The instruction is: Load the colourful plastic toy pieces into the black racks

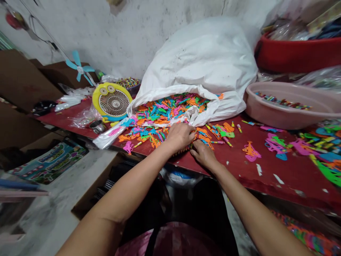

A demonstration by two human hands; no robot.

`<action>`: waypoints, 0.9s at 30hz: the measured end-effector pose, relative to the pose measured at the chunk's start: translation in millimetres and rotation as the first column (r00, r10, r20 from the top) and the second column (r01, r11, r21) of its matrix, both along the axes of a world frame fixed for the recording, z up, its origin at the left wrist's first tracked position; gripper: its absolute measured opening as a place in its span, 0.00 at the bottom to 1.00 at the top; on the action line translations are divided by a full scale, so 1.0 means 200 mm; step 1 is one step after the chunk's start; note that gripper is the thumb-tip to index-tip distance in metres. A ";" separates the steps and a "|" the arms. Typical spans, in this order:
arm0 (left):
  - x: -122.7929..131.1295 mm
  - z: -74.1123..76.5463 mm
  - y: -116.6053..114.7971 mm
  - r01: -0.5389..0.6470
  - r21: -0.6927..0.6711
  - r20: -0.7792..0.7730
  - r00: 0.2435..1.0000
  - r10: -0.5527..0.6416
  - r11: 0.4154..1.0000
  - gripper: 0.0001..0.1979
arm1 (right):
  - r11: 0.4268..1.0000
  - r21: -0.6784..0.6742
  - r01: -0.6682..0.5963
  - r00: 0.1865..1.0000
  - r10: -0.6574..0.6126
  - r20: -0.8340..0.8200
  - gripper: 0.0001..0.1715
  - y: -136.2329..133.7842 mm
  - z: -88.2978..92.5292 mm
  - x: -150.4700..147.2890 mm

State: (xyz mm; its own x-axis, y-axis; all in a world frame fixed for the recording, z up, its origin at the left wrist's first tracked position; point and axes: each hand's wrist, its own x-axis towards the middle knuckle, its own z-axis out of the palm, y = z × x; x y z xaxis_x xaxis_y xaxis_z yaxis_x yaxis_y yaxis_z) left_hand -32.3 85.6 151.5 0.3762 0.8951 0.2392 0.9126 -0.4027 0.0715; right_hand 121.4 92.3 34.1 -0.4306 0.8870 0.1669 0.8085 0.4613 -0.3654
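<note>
My left hand [180, 136] is closed with curled fingers at the front of the red table, just below the mouth of a big white sack [202, 60]. Close on its right, my right hand [204, 154] is closed too, thumb and fingers together. Whatever the fingers grip is hidden. A row of small bumps [181, 153] shows under my left wrist at the table edge; I cannot tell what it belongs to. Flat plastic pieces [170, 106] in orange, blue, green and pink spill from the sack around both hands. Short striped sticks [227, 142] lie among them.
A yellow fan [115, 102] stands left of the sack, near a metal cup [97, 126]. To the right are a pink basin [287, 119] with small striped pieces, a red tub [298, 53] behind it, and a colourful pile [327, 142]. An open carton [87, 202] sits below the table.
</note>
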 end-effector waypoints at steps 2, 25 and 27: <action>-0.02 0.00 0.00 0.009 -0.014 0.020 1.000 -0.009 1.000 0.15 | 1.000 -0.009 0.025 0.998 -0.024 0.063 0.15 -0.04 0.03 0.01; -0.20 -0.41 -0.52 -0.267 0.490 0.410 0.910 0.050 0.830 0.36 | 0.997 0.080 0.023 0.978 -0.039 0.204 0.23 -0.54 0.04 -0.26; -0.16 -0.54 -0.55 -0.443 0.443 0.585 0.802 0.123 0.780 0.43 | 0.997 0.078 0.000 0.986 -0.013 0.168 0.23 -0.55 0.02 -0.24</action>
